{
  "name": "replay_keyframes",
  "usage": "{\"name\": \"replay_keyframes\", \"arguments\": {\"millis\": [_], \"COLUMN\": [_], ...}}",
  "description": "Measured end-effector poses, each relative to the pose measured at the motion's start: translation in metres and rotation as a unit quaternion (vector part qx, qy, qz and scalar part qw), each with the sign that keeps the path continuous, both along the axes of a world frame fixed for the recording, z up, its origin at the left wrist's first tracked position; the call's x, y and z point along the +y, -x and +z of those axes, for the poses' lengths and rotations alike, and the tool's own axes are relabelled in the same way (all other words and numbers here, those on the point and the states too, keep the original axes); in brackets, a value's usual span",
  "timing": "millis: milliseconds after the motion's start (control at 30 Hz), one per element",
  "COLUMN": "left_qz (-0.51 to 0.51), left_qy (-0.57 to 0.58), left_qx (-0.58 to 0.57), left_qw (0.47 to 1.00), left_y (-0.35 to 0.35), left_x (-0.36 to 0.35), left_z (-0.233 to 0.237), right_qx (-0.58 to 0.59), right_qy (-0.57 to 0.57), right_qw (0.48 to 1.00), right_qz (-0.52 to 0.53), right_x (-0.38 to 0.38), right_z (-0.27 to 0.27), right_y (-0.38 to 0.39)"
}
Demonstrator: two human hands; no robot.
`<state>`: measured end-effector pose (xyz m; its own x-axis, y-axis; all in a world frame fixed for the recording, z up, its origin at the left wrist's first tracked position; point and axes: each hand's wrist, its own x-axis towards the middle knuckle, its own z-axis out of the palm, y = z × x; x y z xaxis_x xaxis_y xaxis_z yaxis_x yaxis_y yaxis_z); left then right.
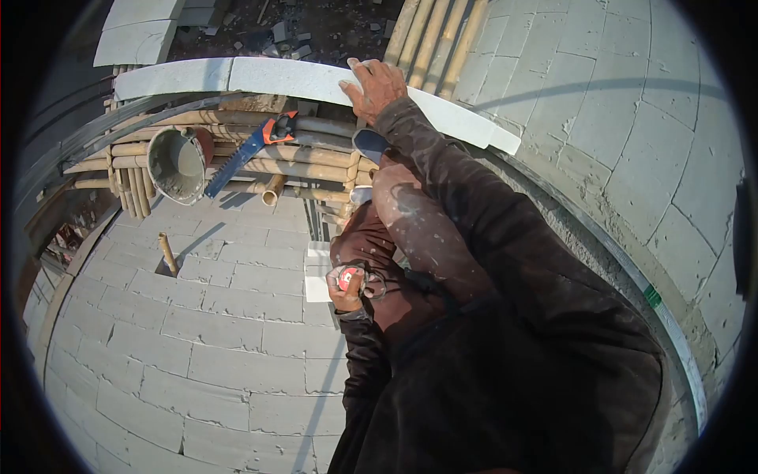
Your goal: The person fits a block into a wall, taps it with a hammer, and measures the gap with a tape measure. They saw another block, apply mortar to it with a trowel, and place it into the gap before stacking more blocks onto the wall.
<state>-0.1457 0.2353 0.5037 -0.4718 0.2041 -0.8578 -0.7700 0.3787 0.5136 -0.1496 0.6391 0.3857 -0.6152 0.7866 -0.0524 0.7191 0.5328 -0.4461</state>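
Observation:
My left hand (345, 291) is closed around a small round red-and-white object (347, 276), which looks like a tape measure, close to my thigh. Farther out, my right hand (379, 88) rests with its fingers apart on a long row of pale blocks (292, 77). A saw (245, 158) with a blue blade and an orange-black handle lies across bamboo poles (316, 155) below that row. Left of the saw sits a bucket (181, 164) with grey mortar inside.
Grey block walls stand at the lower left (225, 340) and upper right (600, 110). A short pole (167, 254) pokes from the left wall. A metal straight edge (675, 336) runs along the right. Rubble lies on dark ground at the top.

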Motion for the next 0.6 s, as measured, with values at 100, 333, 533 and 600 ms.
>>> {"name": "replay_keyframes", "arguments": {"millis": [100,333,533,600], "left_qz": [-0.019,-0.020,-0.019,-0.025], "left_qy": [-0.014,-0.051,-0.031,-0.008], "left_qx": [-0.002,-0.074,-0.109,-0.106], "left_qw": [1.000,0.996,0.993,0.994], "left_y": [-0.001,0.012,0.036,0.036], "left_x": [-0.015,-0.004,-0.009,0.007], "left_z": [-0.002,0.031,0.034,0.042], "right_qx": [-0.092,-0.047,-0.068,-0.076], "right_qy": [-0.030,-0.001,0.082,0.137], "right_qw": [0.992,0.997,0.992,0.985], "right_qz": [-0.074,-0.059,-0.065,-0.070], "right_x": [-0.001,0.003,0.007,0.012], "right_z": [-0.005,0.002,0.001,0.005], "right_y": [-0.030,-0.058,-0.058,-0.059]}}
